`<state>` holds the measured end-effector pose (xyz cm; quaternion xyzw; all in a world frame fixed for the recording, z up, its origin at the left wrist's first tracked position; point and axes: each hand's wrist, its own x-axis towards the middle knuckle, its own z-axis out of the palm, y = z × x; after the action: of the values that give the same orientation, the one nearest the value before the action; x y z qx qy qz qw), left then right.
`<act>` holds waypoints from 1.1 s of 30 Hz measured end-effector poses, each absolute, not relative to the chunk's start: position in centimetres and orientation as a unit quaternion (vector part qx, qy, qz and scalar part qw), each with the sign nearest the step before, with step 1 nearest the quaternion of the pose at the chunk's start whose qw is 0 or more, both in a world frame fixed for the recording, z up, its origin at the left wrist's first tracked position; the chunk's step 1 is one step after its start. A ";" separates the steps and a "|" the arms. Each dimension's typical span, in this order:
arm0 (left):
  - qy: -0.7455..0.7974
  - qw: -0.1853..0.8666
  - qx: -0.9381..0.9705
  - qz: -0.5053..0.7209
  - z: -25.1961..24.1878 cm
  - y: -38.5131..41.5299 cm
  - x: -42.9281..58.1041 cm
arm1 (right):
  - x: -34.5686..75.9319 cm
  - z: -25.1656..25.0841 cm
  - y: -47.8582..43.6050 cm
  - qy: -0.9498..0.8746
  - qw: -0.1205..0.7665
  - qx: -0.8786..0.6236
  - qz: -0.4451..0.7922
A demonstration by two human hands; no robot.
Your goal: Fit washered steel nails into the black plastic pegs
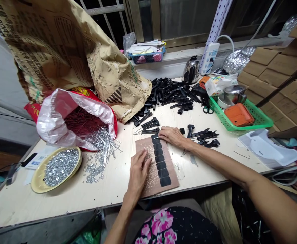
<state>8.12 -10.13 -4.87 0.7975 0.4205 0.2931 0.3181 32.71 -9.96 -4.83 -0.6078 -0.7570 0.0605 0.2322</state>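
My left hand [138,169] rests on a brown board [172,178], its fingers loosely stretched and the thumb apart. Small pale bits [151,169] are scattered beside that thumb. A column of flat black squares with rounded corners [161,165] runs along the board. Over the far end of this column, my right hand [172,135] has its fingertips drawn together at the last black square [155,137]. Whatever lies between those fingertips is too small to make out. Long black plastic pieces [151,122] with thin metal rods lie just beyond the board, and similar black pieces [201,134] lie right of my right hand.
To the left stand a yellow bowl of small metal parts [78,154] and an open bag [52,118] of metal rods [105,142]. Black plastic parts [172,89] are heaped at the back. A green basket [260,121] and stacked cardboard boxes [288,98] occupy the right.
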 end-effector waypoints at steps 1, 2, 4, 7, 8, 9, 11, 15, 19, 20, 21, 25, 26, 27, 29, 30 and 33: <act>0.410 0.299 0.814 0.283 -5.5 -10.3 8.0 | 32.7 -5.1 -10.2 -0.771 0.231 -0.592 0.055; 0.401 0.282 0.827 0.276 -6.1 -10.4 8.0 | 32.6 -5.3 -10.7 -0.788 0.229 -0.569 0.052; 0.392 0.248 0.842 0.275 -7.2 -10.5 7.9 | 32.2 -5.8 -12.0 -0.836 0.215 -0.501 0.054; 0.391 0.209 0.851 0.281 -8.0 -10.4 7.9 | 32.1 -6.1 -13.5 -0.897 0.182 -0.400 0.047; 0.391 0.199 0.853 0.284 -8.1 -10.4 8.0 | 32.2 -6.1 -13.5 -0.894 0.182 -0.406 0.041; 0.389 0.190 0.855 0.285 -8.1 -10.4 8.0 | 32.4 -6.0 -13.4 -0.882 0.189 -0.430 0.036; 0.384 0.175 0.861 0.285 -8.1 -10.3 8.1 | 32.6 -5.6 -13.2 -0.843 0.210 -0.495 0.032; 0.374 0.162 0.869 0.280 -8.1 -10.2 8.1 | 32.3 -4.7 -13.6 -0.905 0.176 -0.381 0.066; 0.379 0.165 0.868 0.274 -7.9 -10.3 8.1 | 32.8 -4.1 -13.0 -0.886 0.186 -0.416 0.084; 0.381 0.167 0.868 0.272 -7.9 -10.3 8.1 | 33.0 -4.1 -12.7 -0.866 0.195 -0.453 0.082; 0.382 0.169 0.867 0.272 -7.8 -10.3 8.1 | 33.1 -4.1 -12.4 -0.857 0.195 -0.467 0.092; 0.378 0.170 0.868 0.273 -7.8 -10.3 8.1 | 33.0 -4.2 -12.2 -0.911 0.168 -0.345 0.152; 0.378 0.170 0.868 0.273 -7.8 -10.3 8.1 | 33.0 -4.1 -12.1 -0.913 0.169 -0.335 0.159; 0.378 0.170 0.868 0.274 -7.8 -10.3 8.1 | 33.1 -4.1 -11.9 -0.905 0.178 -0.353 0.160; 0.381 0.172 0.866 0.275 -7.8 -10.3 8.2 | 33.3 -3.9 -11.6 -0.869 0.201 -0.427 0.145; 0.383 0.174 0.864 0.277 -7.8 -10.3 8.2 | 33.4 -3.9 -11.6 -0.862 0.202 -0.445 0.136; 0.383 0.171 0.863 0.280 -7.9 -10.3 8.2 | 33.0 -4.0 -12.4 -0.895 0.167 -0.396 0.121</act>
<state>8.22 -10.34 -7.89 0.8633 0.3831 0.2805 0.1713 33.04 -12.36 -3.97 -0.3962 -0.8947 0.1209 0.1667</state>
